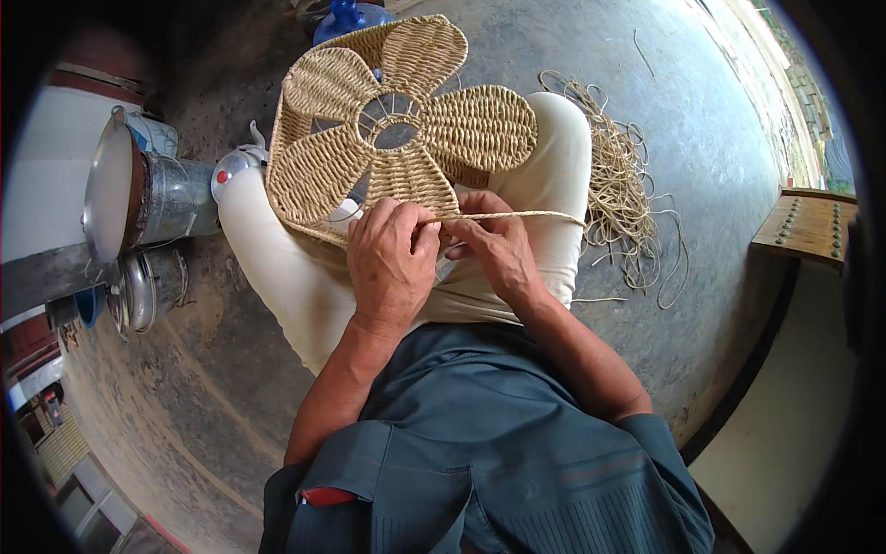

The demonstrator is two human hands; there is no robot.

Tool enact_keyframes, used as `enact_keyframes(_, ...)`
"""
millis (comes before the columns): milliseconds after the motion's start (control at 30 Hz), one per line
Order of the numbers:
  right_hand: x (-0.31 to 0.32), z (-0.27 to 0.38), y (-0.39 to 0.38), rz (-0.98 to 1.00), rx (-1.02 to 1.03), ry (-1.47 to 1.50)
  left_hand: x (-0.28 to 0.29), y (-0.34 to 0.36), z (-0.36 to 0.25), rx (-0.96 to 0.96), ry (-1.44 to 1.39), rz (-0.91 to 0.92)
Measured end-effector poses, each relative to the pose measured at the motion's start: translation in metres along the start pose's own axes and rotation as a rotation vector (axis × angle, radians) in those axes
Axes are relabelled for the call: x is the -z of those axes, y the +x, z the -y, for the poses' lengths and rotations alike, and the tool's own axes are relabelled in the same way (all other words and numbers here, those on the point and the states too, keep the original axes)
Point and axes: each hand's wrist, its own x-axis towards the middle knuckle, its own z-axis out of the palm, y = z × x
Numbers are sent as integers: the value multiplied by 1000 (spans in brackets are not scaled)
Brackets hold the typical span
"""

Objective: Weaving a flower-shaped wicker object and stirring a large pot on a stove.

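A bare concrete floor (pixel 701 138) fills the view, and the person sits on it with pale-trousered knees drawn up to form a lap. Against the left wall stand metal pots (pixel 157 198), one with a shiny round lid turned sideways, a smaller one below it. A loose heap of straw-coloured fibre strands (pixel 623 198) lies on the floor just beside the right knee, within easy reach for feeding new lengths.

Across the lap rests the woven flower-shaped piece (pixel 401 129), five petals of tight plaited cord around an open ring with bare spokes. It leans up against the knees, with its lower edge at the hands, likely so the working edge faces the person. Behind its top a blue bottle (pixel 346 17) shows.

The left hand (pixel 392 258) is closed on the bottom edge of the weave, fingers curled over, seemingly steadying it. The right hand (pixel 494 249) sits touching the left, pinching a twisted cord (pixel 517 216) that runs taut to the right over the thigh; the tension looks meant to keep the strand tight.
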Motion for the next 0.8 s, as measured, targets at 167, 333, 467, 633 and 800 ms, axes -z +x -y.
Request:
enact_keyframes(167,-6,-5,11,-82,-6,19,13,5,1,76,-152,-18)
enact_keyframes(333,-9,-2,14,-114,4,-105,27,10,3,284,-463,133)
enact_keyframes(467,-7,-9,18,-107,-10,-87,15,11,11,46,-192,91)
enact_keyframes(633,-14,1,13,-74,-34,-121,14,12,12,-15,-84,101)
enact_keyframes(800,-6,3,14,27,-85,-132,42,10,15,312,-600,22)
